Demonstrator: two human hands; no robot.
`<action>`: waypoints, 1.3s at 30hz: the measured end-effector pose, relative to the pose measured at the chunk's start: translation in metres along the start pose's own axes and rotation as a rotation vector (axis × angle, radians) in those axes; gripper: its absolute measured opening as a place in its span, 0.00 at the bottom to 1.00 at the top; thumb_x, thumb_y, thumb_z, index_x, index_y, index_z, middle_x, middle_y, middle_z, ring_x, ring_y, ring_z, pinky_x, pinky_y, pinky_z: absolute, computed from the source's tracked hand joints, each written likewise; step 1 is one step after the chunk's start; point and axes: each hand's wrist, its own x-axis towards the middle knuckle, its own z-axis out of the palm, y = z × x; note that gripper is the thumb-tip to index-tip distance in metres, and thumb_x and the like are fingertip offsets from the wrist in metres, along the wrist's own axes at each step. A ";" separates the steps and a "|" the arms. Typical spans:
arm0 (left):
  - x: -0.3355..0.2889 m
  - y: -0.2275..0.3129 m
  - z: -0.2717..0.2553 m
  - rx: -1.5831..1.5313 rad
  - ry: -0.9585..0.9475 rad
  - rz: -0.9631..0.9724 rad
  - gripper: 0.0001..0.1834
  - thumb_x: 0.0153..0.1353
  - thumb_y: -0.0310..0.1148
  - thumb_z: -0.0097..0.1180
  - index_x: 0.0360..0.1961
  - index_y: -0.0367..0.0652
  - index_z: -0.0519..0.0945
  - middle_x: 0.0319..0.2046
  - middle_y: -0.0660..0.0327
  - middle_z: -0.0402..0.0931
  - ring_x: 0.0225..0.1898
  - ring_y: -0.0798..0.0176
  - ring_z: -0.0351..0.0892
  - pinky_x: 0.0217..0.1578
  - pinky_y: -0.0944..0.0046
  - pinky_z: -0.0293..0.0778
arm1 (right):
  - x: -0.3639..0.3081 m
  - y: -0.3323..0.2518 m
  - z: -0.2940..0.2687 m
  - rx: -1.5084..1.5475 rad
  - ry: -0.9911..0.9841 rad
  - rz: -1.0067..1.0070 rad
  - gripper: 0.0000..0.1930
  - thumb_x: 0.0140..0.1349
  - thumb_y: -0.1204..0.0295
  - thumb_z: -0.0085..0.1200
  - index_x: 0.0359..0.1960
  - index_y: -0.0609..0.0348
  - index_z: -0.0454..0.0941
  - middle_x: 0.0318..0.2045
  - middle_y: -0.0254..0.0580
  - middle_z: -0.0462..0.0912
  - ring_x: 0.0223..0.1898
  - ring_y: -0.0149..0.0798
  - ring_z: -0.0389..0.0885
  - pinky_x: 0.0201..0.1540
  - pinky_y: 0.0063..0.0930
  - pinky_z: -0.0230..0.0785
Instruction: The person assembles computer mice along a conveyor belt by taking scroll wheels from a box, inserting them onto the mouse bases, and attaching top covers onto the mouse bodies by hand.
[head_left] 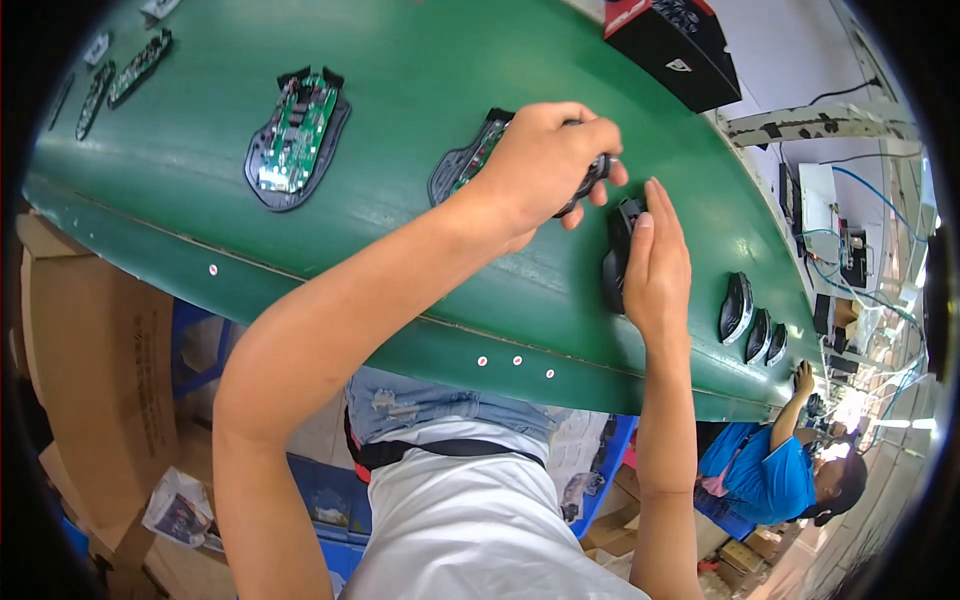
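Observation:
My left hand (552, 160) is closed round a dark mouse part (597, 172), mostly hidden by the fingers and held above the table. Partly behind that hand and wrist lies an open mouse base with a green circuit board (468, 165). A black computer mouse (619, 255) rests on the green table to the right. Along its right side is my right hand (660, 265), fingers straight and thumb stretched out; whether it touches the mouse is hard to tell. Further left, another open mouse base with a green circuit board (297, 140) lies board side up.
Several black mouse shells (738, 308) stand in a row on the right of the green table (400, 260). Loose circuit boards (138, 70) lie far left. A black and red box (672, 50) sits at the far edge. A person in blue (765, 475) works at right.

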 end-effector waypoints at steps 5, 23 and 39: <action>-0.005 0.004 0.002 -0.009 0.010 0.018 0.09 0.61 0.33 0.53 0.32 0.37 0.75 0.28 0.55 0.78 0.23 0.71 0.75 0.12 0.72 0.64 | -0.001 0.000 0.006 0.005 0.021 -0.017 0.21 0.74 0.69 0.35 0.59 0.71 0.72 0.58 0.62 0.74 0.60 0.59 0.72 0.63 0.44 0.63; -0.005 0.005 -0.003 0.016 -0.011 -0.034 0.10 0.59 0.33 0.53 0.31 0.36 0.75 0.27 0.57 0.77 0.22 0.71 0.73 0.13 0.70 0.65 | 0.008 0.005 -0.024 0.287 -0.187 -0.029 0.22 0.56 0.75 0.59 0.55 0.65 0.78 0.55 0.57 0.79 0.58 0.51 0.78 0.61 0.37 0.67; -0.004 -0.003 -0.002 0.076 0.009 0.011 0.11 0.60 0.34 0.54 0.31 0.35 0.76 0.27 0.58 0.78 0.21 0.72 0.74 0.12 0.70 0.66 | 0.000 0.008 -0.014 -0.049 -0.187 -0.189 0.21 0.75 0.65 0.34 0.57 0.60 0.78 0.60 0.56 0.73 0.61 0.57 0.72 0.65 0.44 0.61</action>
